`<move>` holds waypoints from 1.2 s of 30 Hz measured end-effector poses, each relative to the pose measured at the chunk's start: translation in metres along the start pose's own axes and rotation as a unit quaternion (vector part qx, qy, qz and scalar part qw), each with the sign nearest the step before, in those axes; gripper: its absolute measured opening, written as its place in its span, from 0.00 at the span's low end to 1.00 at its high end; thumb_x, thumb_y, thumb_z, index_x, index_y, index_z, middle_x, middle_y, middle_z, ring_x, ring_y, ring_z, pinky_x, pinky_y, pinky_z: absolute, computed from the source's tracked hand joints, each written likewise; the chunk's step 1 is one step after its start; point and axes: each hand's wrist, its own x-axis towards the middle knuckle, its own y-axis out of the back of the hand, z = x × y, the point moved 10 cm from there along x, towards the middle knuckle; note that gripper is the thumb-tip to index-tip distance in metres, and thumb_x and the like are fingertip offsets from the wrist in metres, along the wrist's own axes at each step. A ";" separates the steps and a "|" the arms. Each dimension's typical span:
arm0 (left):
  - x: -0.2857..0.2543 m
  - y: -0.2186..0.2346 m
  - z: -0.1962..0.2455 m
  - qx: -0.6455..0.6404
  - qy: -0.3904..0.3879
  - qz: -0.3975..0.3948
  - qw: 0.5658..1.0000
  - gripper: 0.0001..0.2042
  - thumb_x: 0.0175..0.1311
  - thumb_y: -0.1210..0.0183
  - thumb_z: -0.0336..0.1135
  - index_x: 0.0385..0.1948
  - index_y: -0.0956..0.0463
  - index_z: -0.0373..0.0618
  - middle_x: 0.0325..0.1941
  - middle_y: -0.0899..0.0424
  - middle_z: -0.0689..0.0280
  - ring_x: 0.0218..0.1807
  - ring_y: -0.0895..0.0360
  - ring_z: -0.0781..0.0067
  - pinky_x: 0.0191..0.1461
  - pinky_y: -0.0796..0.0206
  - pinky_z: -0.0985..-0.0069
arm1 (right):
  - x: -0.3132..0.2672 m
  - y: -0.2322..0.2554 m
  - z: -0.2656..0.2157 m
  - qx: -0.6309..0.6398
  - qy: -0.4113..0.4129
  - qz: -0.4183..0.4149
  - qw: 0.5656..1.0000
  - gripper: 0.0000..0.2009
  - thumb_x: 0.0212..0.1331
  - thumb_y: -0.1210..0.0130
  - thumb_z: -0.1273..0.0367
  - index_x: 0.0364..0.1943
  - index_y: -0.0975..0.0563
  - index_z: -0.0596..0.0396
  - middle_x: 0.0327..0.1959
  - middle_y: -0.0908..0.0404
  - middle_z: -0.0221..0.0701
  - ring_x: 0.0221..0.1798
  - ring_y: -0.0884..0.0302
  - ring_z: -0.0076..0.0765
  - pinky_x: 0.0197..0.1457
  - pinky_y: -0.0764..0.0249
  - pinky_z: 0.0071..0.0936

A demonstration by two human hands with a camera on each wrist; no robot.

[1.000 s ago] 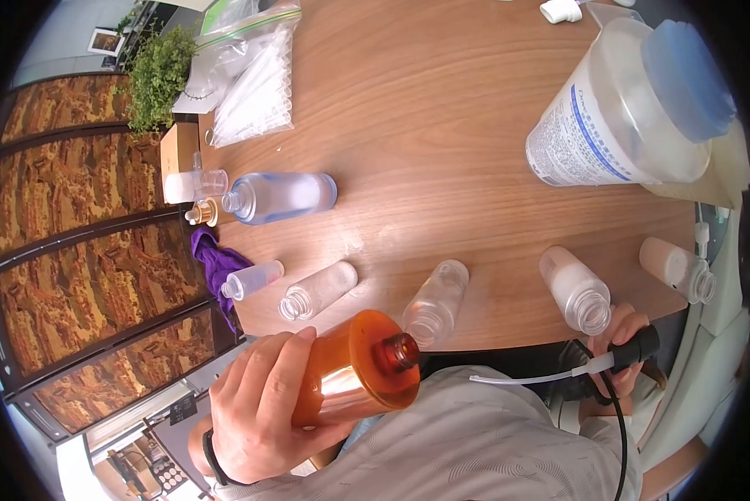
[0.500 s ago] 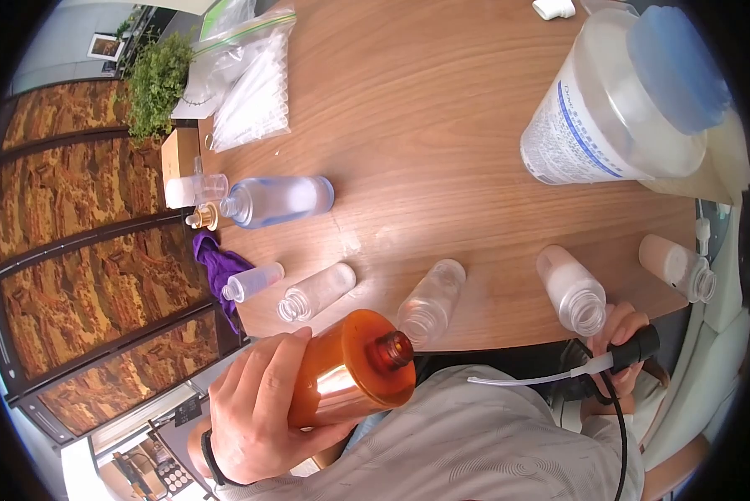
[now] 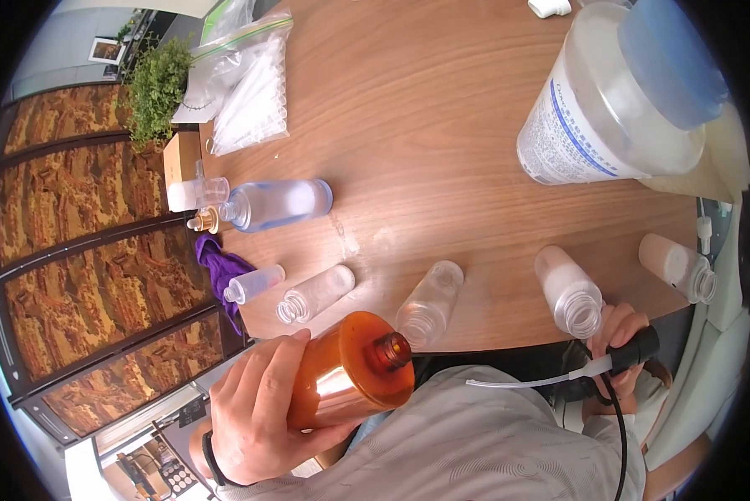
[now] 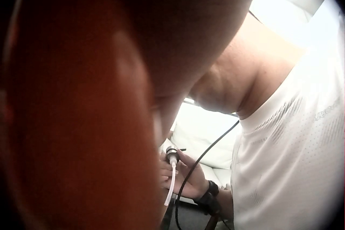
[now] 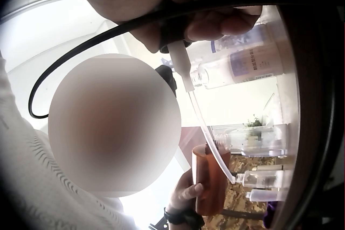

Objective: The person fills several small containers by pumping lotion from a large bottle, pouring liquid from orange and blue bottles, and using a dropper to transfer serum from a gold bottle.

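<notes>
My left hand [image 3: 258, 409] grips an amber bottle [image 3: 342, 388] by its side, tilted, its uncapped neck pointing right. This bottle fills the near side of the left wrist view, dark and blurred. In my right hand [image 3: 621, 334] is a black pump head [image 3: 634, 349], held by the fingers, with a white collar and a thin clear dip tube [image 3: 517, 382] stretching left towards the amber bottle. The tube end and the bottle's neck are well apart in the head view. Open clear bottles [image 3: 429, 305] stand along the table's near edge, one of them [image 3: 569, 292] close to the right hand.
A large labelled jug with a blue cap [image 3: 584, 125] stands at the right back. To the left are a blue bottle [image 3: 279, 204], a zip bag of white tubes [image 3: 254, 100], a purple cloth [image 3: 220, 267] and a plant [image 3: 158, 83]. A black cable [image 3: 621, 442] hangs by the right wrist.
Both hands keep their holds on the amber bottle and the pump head, nearly still. The head view has shifted slightly, so the table things sit a little differently.
</notes>
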 end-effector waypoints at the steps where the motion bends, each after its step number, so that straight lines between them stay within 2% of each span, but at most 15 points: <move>1: 0.000 0.000 0.000 -0.001 0.000 -0.001 1.000 0.47 0.33 0.14 0.49 0.60 0.25 0.33 0.50 0.14 0.47 0.48 0.13 0.45 0.52 0.20 0.55 | 0.000 0.000 0.000 0.002 0.000 0.000 1.000 0.28 0.51 0.22 0.46 0.40 0.27 0.46 0.31 0.29 0.23 0.27 0.30 0.22 0.39 0.39 0.27; 16: 0.003 0.005 0.009 0.053 -0.027 -0.010 0.998 0.47 0.38 0.15 0.48 0.61 0.27 0.33 0.48 0.15 0.49 0.44 0.14 0.49 0.47 0.20 0.58 | 0.002 -0.003 -0.002 -0.005 0.014 -0.016 1.000 0.27 0.53 0.23 0.48 0.41 0.27 0.47 0.31 0.29 0.24 0.28 0.32 0.23 0.40 0.39 0.28; 19: 0.007 0.009 0.015 0.059 -0.038 -0.003 0.998 0.43 0.39 0.18 0.45 0.59 0.25 0.28 0.44 0.15 0.49 0.41 0.13 0.50 0.44 0.17 0.61 | 0.003 -0.003 -0.003 -0.004 0.016 -0.016 1.000 0.27 0.54 0.23 0.48 0.41 0.27 0.47 0.32 0.29 0.25 0.28 0.32 0.24 0.41 0.39 0.28; 28: 0.008 0.011 0.015 0.063 -0.029 -0.002 0.998 0.43 0.40 0.18 0.44 0.60 0.25 0.31 0.44 0.15 0.50 0.41 0.13 0.50 0.41 0.17 0.61 | 0.004 -0.005 -0.004 -0.004 0.034 -0.025 0.999 0.27 0.54 0.24 0.47 0.42 0.27 0.48 0.31 0.29 0.25 0.28 0.32 0.24 0.41 0.39 0.28; 31: 0.009 0.012 0.015 0.062 -0.032 0.000 0.998 0.42 0.40 0.18 0.44 0.59 0.25 0.31 0.44 0.15 0.50 0.41 0.13 0.50 0.41 0.17 0.62 | 0.005 -0.005 -0.004 -0.005 0.037 -0.027 0.999 0.27 0.54 0.24 0.47 0.42 0.27 0.48 0.31 0.29 0.25 0.28 0.32 0.24 0.40 0.39 0.28; 36: 0.005 0.010 0.012 0.069 -0.020 -0.010 0.997 0.46 0.37 0.15 0.47 0.60 0.26 0.34 0.47 0.15 0.50 0.43 0.14 0.48 0.46 0.20 0.57 | 0.004 -0.005 -0.005 -0.009 0.034 -0.019 0.999 0.27 0.54 0.24 0.47 0.42 0.27 0.48 0.31 0.29 0.25 0.28 0.32 0.24 0.40 0.39 0.28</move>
